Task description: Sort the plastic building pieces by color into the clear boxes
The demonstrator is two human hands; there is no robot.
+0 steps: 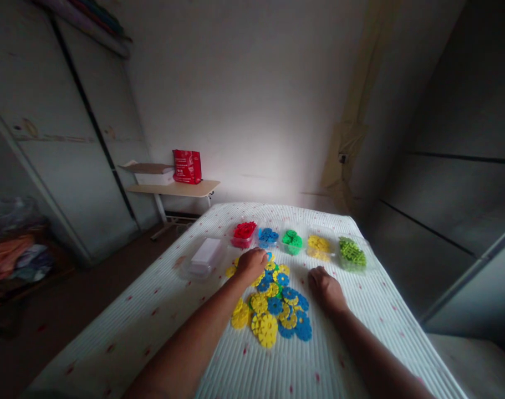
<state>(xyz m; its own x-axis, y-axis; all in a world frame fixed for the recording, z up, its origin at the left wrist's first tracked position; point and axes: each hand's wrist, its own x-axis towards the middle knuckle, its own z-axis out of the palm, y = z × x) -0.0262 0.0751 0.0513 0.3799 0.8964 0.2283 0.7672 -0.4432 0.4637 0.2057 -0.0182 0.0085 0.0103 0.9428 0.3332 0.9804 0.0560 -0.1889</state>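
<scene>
A loose pile of notched plastic snowflake discs, mostly yellow and blue with a few green, lies on the quilted cover. My left hand is closed over the pile's far left part, with a blue snowflake disc showing at its fingertips. To the right of the pile, my right hand rests low with curled fingers; whatever they may hold is hidden. Beyond both hands stand clear tubs of red discs, blue discs, green discs and yellow discs.
At the right end of the row, another clear tub holds light green pieces. A white box in a clear tray sits on the left. Past the white quilted cover, a small table carries a red bag and a carton.
</scene>
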